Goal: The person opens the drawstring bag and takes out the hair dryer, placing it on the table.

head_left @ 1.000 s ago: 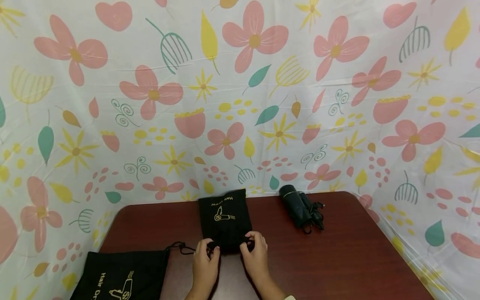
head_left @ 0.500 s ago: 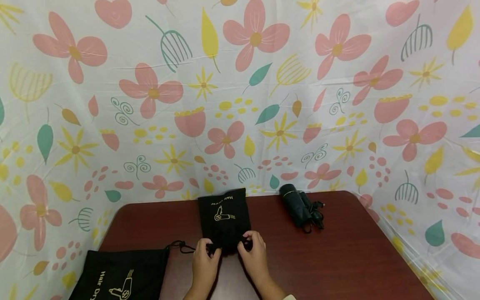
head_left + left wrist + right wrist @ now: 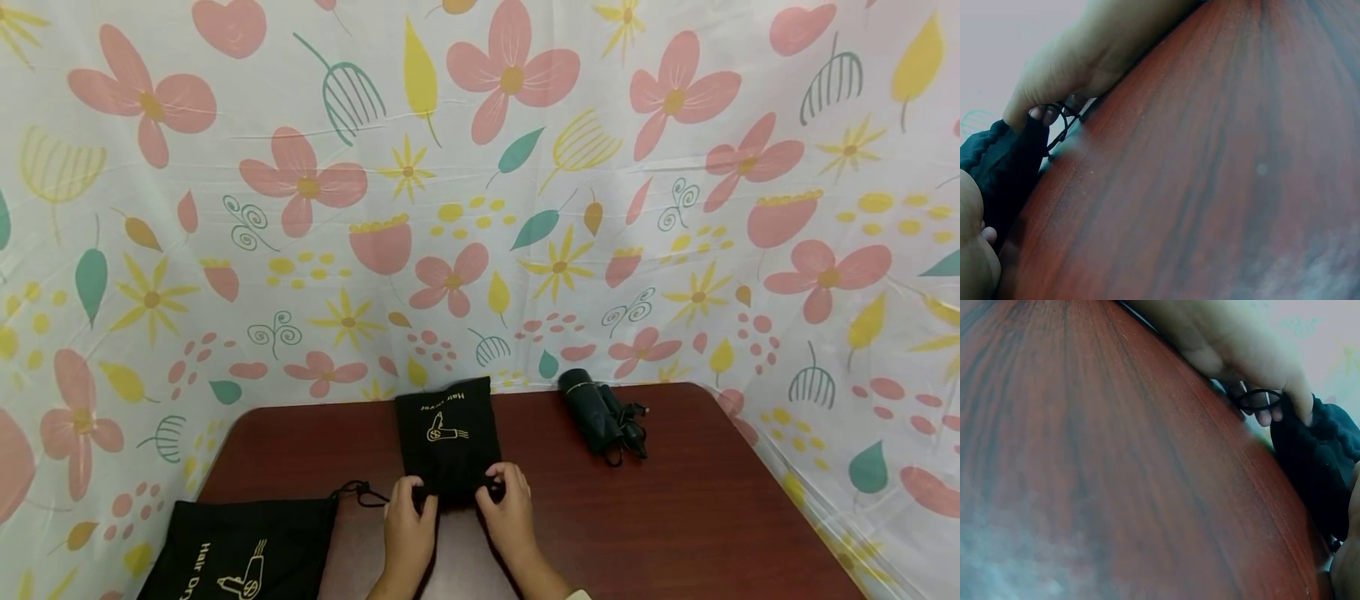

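Observation:
A black drawstring bag (image 3: 447, 437) with gold "Hair Dryer" lettering and a dryer outline lies at the middle of the table, its mouth toward me. My left hand (image 3: 408, 525) pinches the left corner of that gathered mouth between thumb and fingers. At the right corner, my right hand (image 3: 512, 515) pinches the cloth the same way. Both wrist views show ruffled fabric between the hands, and a thin black cord (image 3: 1065, 125) hangs in a loop by the fingers. What is inside the bag is hidden.
A second black bag (image 3: 247, 546) with the same print lies at the front left, its cord (image 3: 363, 493) reaching toward my left hand. A folded black hair dryer (image 3: 592, 412) with its cable bundled sits at the back right of the reddish-brown table (image 3: 675, 517). Flower-patterned cloth (image 3: 480, 208) hangs behind.
My right hand has shifted slightly left, so the bag's mouth is a little narrower between the hands. The second bag and the hair dryer have stayed in place.

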The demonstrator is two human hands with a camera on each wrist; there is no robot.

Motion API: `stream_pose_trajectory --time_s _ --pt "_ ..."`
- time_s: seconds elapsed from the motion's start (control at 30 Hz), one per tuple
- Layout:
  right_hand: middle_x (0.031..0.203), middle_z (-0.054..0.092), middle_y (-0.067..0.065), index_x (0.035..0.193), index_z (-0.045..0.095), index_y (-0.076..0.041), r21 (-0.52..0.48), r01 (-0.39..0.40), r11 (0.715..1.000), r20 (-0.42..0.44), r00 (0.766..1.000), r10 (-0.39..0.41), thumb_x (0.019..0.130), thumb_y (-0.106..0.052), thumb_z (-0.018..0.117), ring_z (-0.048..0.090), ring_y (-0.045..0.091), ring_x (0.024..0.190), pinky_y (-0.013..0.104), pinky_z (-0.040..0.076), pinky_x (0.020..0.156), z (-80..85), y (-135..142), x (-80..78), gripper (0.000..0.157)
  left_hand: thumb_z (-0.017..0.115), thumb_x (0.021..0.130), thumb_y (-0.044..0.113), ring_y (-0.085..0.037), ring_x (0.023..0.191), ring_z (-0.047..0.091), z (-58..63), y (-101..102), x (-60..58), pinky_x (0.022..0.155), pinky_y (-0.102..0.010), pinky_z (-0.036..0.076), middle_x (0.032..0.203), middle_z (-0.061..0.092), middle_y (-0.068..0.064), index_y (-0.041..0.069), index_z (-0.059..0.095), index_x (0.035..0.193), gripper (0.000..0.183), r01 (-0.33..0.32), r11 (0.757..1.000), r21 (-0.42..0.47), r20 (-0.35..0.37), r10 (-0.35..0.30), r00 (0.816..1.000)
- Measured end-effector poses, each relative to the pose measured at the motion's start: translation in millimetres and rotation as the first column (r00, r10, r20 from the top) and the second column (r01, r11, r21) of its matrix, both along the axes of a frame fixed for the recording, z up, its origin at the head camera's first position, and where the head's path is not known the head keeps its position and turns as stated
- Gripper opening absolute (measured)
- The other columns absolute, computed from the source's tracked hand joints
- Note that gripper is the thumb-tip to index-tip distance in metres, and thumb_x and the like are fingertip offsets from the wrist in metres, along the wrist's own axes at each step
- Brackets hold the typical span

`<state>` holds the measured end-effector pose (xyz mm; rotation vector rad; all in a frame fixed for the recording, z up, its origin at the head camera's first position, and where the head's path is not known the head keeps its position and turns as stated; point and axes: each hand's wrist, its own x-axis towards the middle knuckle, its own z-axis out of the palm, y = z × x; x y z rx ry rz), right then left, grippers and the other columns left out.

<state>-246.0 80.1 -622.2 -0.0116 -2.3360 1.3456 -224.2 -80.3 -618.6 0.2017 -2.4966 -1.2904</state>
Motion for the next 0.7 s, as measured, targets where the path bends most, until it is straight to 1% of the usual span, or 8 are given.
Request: stream_pose_trajectory --time_s 0.17,0.3,0.4,0.5,0.63,0.7 --pt "0.083 0.051 -0.009 0.091 0.056 -0.024 -0.01 0.004 1.0 0.007 1.0 -0.004 0.074 -0.002 0.067 0.046 0.006 0.079 0.024 0.041 0.073 -0.8 0.2 -0.7 0.03 0.065 0.091 0.019 -0.014 0.085 0.054 -0.3 0.7 0.2 0.081 -0.037 0.033 0.107 0.06 -0.001 0.017 0.055 0.106 0.018 -0.007 1.0 -0.016 -0.01 0.007 1.0" --pt "0.084 0.05 -0.009 0.091 0.057 -0.024 -0.023 0.01 1.0 0.011 1.0 -0.01 0.074 -0.001 0.066 0.046 0.006 0.08 0.024 0.041 0.074 -1.5 0.3 -0.7 0.03 0.064 0.091 0.019 -0.016 0.091 0.055 -0.3 0.9 0.4 0.081 -0.037 0.033 0.111 0.06 -0.002 0.017 0.055 0.108 0.019 -0.009 1.0 -0.007 -0.003 0.009 1.0" --pt "0.084 0.051 -0.008 0.091 0.057 -0.023 -0.026 0.012 1.0 -0.006 1.0 -0.012 0.073 0.0 0.066 0.046 0.006 0.08 0.024 0.041 0.074 -1.8 0.4 -0.8 0.03 0.063 0.091 0.02 -0.017 0.092 0.055 -1.7 0.9 0.2 0.081 -0.037 0.032 0.113 0.059 -0.003 0.017 0.055 0.109 0.02 -0.008 1.0 0.001 0.004 0.008 1.0" --pt "0.084 0.052 -0.007 0.091 0.058 -0.022 -0.034 0.011 0.999 -0.022 1.0 -0.012 0.072 0.001 0.067 0.046 0.006 0.08 0.025 0.041 0.075 -1.7 0.6 -1.2 0.031 0.065 0.09 0.017 -0.017 0.089 0.054 -3.8 0.8 -0.3 0.08 -0.036 0.033 0.11 0.059 -0.003 0.016 0.056 0.107 0.02 -0.021 1.0 -0.013 -0.028 0.021 0.999" --pt "0.085 0.052 -0.006 0.091 0.058 -0.022 -0.046 0.013 0.999 -0.02 1.0 -0.014 0.072 0.001 0.066 0.046 0.006 0.081 0.024 0.042 0.075 -2.0 0.9 -1.4 0.03 0.066 0.088 0.014 -0.016 0.086 0.053 -3.6 0.8 0.0 0.079 -0.036 0.033 0.108 0.06 -0.002 0.016 0.057 0.106 0.02 -0.036 0.999 -0.029 -0.06 0.034 0.998" --pt "0.086 0.052 -0.005 0.091 0.058 -0.021 -0.053 0.014 0.998 -0.018 1.0 -0.015 0.073 0.002 0.066 0.046 0.007 0.081 0.025 0.042 0.075 -1.8 1.0 -1.4 0.03 0.066 0.089 0.015 -0.016 0.088 0.053 -2.9 0.6 0.1 0.078 -0.035 0.034 0.109 0.059 -0.002 0.016 0.057 0.107 0.02 -0.035 0.999 -0.028 -0.054 0.034 0.998"
